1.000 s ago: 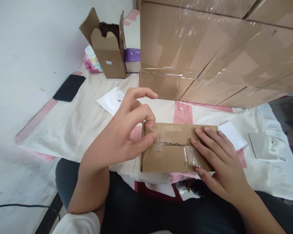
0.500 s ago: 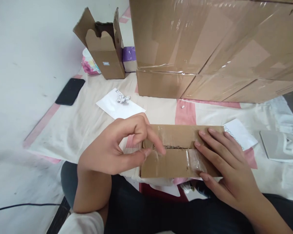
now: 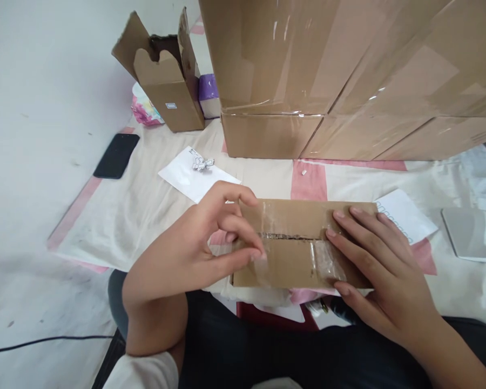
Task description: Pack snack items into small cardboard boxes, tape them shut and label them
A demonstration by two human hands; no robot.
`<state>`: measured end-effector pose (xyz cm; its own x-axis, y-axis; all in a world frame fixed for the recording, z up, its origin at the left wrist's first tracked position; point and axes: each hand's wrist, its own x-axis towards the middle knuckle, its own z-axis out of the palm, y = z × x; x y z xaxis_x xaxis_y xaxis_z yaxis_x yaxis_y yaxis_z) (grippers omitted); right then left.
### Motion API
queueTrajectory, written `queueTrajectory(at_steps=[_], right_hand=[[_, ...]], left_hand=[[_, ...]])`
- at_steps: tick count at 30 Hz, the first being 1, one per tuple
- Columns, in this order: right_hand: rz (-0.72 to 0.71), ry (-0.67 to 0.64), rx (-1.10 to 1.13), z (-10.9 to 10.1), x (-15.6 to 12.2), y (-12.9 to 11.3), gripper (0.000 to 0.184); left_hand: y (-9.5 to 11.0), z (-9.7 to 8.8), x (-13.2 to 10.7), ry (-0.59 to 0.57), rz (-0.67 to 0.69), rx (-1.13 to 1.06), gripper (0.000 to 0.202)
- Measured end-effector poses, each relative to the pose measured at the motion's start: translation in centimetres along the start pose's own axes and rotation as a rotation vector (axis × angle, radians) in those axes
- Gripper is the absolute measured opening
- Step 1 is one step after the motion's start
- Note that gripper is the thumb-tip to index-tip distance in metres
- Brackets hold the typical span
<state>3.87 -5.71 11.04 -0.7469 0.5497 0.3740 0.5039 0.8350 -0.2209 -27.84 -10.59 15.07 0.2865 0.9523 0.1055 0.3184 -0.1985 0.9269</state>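
Note:
A small flat cardboard box [image 3: 291, 265] lies on the cloth just in front of my lap, with its top seam covered by clear tape [image 3: 323, 260]. My left hand [image 3: 194, 254] is at the box's left end. Its thumb and forefinger are pinched together on the tape near the seam, and the other fingers are curled. My right hand [image 3: 376, 270] lies flat on the right end of the box, fingers stretched out and pressing on the taped part.
A stack of big taped cartons [image 3: 348, 70] stands close behind. An open small carton [image 3: 166, 92] and a black phone [image 3: 116, 155] are at the back left. White papers [image 3: 190, 175] lie on the cream-and-pink cloth [image 3: 125, 216]. A grey flat item [image 3: 470, 235] lies right.
My left hand has dropped from above the box's left end to the seam and closed into a pinch on the tape. My right hand has stayed flat on the box.

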Motion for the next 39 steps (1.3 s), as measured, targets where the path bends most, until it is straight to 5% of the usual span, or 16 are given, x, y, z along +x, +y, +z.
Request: queueTrajectory(at_steps=[3,10,18,25,30,35,37,39], right_hand=[[-0.002,0.000,-0.010,0.1,0.0,-0.2,0.064],[0.013,0.002,-0.010,0.3,0.0,-0.5,0.063],[0.023,0.015,-0.029,0.5,0.2,-0.4,0.062],[0.009,0.010,-0.046,0.6,0.0,-0.4,0.053],[0.023,0.018,-0.056,0.7,0.0,-0.7,0.050],[0.029,0.048,-0.044,1.1,-0.1,-1.0,0.047],[0.036,0.053,-0.017,1.2,-0.2,-1.1,0.047],[0.046,0.067,0.018,1.3,-0.2,-1.3,0.049]], left_hand=[[0.0,0.5,0.1,0.057,-0.021,0.026,0.044],[0.0,1.1,0.1,-0.011,0.038,0.285,0.061],[-0.4,1.5,0.4,0.097,0.042,0.475,0.075],[-1.9,1.9,2.4,0.164,-0.139,0.424,0.065],[-2.9,2.0,3.7,0.215,-0.109,0.273,0.027],[-3.4,2.0,4.4,0.319,-0.146,0.274,0.018],[-3.6,1.3,4.1,0.256,-0.131,0.291,0.021],[-3.8,0.0,3.3,0.067,-0.065,0.307,0.046]])
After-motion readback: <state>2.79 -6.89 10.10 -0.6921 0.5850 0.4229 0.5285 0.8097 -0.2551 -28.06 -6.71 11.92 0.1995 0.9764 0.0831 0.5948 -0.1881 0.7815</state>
